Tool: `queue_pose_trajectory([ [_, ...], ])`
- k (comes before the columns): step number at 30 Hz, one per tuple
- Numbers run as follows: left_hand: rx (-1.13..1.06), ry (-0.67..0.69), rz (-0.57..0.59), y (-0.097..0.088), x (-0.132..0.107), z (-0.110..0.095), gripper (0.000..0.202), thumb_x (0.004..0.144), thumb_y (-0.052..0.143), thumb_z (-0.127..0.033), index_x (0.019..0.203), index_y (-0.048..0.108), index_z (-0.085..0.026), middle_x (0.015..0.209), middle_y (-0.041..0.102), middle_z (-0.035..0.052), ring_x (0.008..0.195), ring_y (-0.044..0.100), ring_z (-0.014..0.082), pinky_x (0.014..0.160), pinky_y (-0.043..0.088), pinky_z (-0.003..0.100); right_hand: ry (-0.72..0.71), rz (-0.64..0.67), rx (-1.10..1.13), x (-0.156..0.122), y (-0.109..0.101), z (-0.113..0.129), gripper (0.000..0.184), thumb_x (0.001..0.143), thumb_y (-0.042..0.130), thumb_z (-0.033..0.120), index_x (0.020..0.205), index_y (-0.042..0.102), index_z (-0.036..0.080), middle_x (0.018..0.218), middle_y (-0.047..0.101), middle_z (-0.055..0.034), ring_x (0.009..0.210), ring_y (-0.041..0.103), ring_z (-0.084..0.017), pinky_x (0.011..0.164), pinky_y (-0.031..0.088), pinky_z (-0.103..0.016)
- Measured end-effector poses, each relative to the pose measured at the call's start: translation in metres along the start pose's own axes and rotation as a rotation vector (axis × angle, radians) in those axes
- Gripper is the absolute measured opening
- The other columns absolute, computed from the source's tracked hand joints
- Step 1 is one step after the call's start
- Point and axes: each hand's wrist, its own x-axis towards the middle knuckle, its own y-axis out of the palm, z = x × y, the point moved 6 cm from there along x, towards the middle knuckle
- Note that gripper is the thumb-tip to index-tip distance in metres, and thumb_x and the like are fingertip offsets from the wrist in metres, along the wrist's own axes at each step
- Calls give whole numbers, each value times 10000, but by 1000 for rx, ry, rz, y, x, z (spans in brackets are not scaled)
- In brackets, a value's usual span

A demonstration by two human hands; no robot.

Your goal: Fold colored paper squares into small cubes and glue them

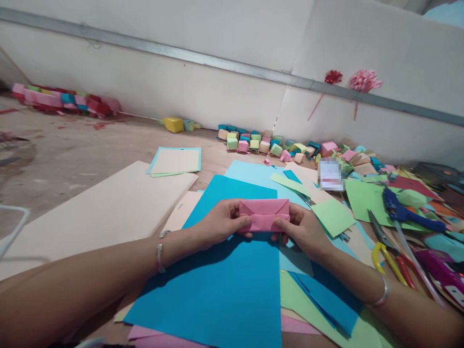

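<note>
A small pink folded paper [264,215], shaped like a little envelope with creased flaps, is held level between both hands. My left hand [228,218] pinches its left end, thumb in front and fingers behind. At the right end my right hand [299,224] grips it the same way, its thumb on the lower edge. Beneath the hands lies a large blue paper sheet [224,275]. Close to my right hand are a light green paper square [333,217] and a light blue sheet [246,171]. The paper's back side is hidden.
Scissors [387,256], a blue glue gun [406,210] and a purple device [442,275] crowd the right. A large cream sheet [97,217] covers the left. Small paper boxes [253,142] line the wall. Two paper flowers [364,80] rest against a metal rail [199,58].
</note>
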Motion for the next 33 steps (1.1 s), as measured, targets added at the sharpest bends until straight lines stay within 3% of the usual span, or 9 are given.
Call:
queue_pose_trajectory([
  [4, -41, -6, 44, 1, -3, -2, 403, 801, 687, -464, 1013, 632, -126, 906, 701, 85, 733, 679, 163, 627, 581, 275, -31, -66, -46, -2, -4, 0, 330, 775, 705, 388, 981, 650, 136, 559, 635, 13, 462, 589, -132, 383, 395, -205],
  [8, -85, -81, 123, 6, -6, 1, 551, 879, 536, -577, 1171, 586, -112, 899, 726, 153, 687, 699, 187, 581, 578, 289, -93, -134, -44, -2, -9, 1, 350, 756, 726, 406, 986, 656, 151, 640, 668, 0, 533, 621, -148, 429, 443, -229],
  [16, 22, -17, 37, 2, -4, -2, 433, 869, 579, -521, 992, 620, -108, 837, 723, 109, 599, 666, 144, 563, 553, 260, -109, -112, -43, 0, -8, 1, 343, 761, 716, 410, 985, 648, 160, 692, 674, -9, 588, 644, -168, 469, 492, -257],
  [20, 35, 29, 47, 4, -5, -6, 477, 821, 613, -566, 1018, 580, -132, 903, 695, 94, 623, 666, 145, 578, 550, 274, -111, -135, -27, 1, -11, -2, 313, 757, 729, 389, 956, 643, 163, 718, 686, -12, 588, 644, -162, 489, 489, -255],
  [24, -22, 151, -106, -5, -6, -12, 535, 635, 832, -395, 967, 462, -197, 855, 641, 3, 665, 667, 155, 571, 533, 264, -137, -175, -23, 1, -14, 0, 275, 768, 721, 379, 913, 637, 161, 666, 676, -6, 563, 627, -153, 482, 482, -253],
  [26, 11, 189, -145, -8, -6, -11, 462, 640, 829, -338, 867, 454, -191, 750, 612, -31, 636, 644, 137, 549, 489, 229, -173, -200, -19, 1, -16, 2, 251, 783, 711, 369, 898, 633, 161, 642, 669, -2, 552, 616, -145, 492, 482, -252],
  [30, 97, 145, -94, -6, -3, -4, 327, 651, 802, -304, 771, 536, -157, 650, 613, -29, 583, 584, 107, 530, 420, 206, -202, -228, 16, 0, -18, 5, 217, 789, 709, 344, 872, 633, 158, 638, 670, -1, 551, 608, -130, 518, 490, -250],
  [33, 120, 104, -151, -9, -4, -2, 261, 647, 785, -293, 740, 592, -144, 654, 658, 3, 603, 609, 126, 557, 443, 224, -196, -241, 27, -1, -18, 6, 199, 787, 707, 318, 884, 646, 156, 637, 672, 3, 545, 606, -125, 522, 493, -249],
])
